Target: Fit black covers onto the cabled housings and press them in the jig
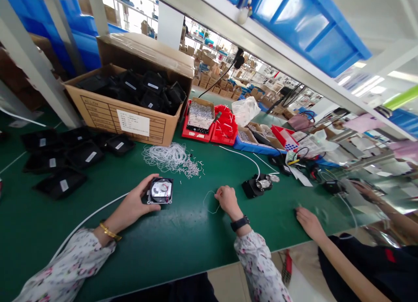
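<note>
My left hand grips a small square black housing by its sides; a pale inner part and a red wire show in its open face. A white cable runs from beside it toward the lower left. Farther right, my right hand pinches a thin clear ring, which hangs over the green table. Ahead of both hands lie a pile of similar clear rings and a scatter of small screws.
Several black housings lie at left before a cardboard box of similar parts. Red bins and a blue tray line the back. A black device with lamps stands right, near a co-worker's hand. A shelf crosses overhead.
</note>
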`<state>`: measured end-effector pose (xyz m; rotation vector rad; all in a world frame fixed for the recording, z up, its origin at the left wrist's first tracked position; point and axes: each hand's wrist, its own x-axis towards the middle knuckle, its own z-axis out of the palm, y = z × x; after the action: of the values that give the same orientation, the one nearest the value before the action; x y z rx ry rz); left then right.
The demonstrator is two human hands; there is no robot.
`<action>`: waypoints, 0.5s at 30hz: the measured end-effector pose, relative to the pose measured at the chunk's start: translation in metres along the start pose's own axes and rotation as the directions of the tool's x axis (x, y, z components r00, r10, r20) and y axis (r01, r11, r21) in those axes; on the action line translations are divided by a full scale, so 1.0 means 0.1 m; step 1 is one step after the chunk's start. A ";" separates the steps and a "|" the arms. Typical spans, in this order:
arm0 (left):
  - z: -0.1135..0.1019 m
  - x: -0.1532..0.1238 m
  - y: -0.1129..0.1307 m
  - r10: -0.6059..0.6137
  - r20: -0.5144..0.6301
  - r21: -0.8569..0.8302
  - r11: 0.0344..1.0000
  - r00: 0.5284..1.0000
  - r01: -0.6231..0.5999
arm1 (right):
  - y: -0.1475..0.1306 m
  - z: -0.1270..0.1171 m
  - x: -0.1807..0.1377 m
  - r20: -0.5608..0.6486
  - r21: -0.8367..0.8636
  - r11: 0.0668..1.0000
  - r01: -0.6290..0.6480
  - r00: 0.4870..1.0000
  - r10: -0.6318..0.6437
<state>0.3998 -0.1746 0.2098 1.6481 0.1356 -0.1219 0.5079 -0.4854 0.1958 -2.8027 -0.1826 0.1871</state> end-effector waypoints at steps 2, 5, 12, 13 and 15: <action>0.03 0.05 0.01 0.031 -0.003 -0.044 0.999 1.000 -0.031 | -0.11 -0.06 0.02 0.009 0.027 0.999 0.046 0.999 -0.047; 0.06 0.10 0.00 0.098 -0.006 -0.078 0.992 0.995 -0.098 | -0.35 -0.32 0.06 0.018 0.105 0.983 0.152 0.988 -0.155; 0.04 0.09 -0.04 0.167 0.007 -0.074 0.983 0.986 -0.166 | -1.37 -1.04 -0.23 0.028 0.348 0.823 0.449 0.872 -0.488; 0.03 0.09 -0.04 0.174 -0.001 -0.068 0.982 0.985 -0.174 | -1.51 -1.06 -0.29 0.074 0.380 0.801 0.462 0.848 -0.524; 0.03 0.09 -0.04 0.181 -0.017 -0.049 0.982 0.983 -0.182 | -1.74 -0.99 -0.39 0.171 0.431 0.769 0.473 0.794 -0.584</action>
<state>0.4082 -0.1767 0.2041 1.6026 -0.0027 0.0301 0.4666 -0.3585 0.3499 -2.2191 -0.9121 0.4503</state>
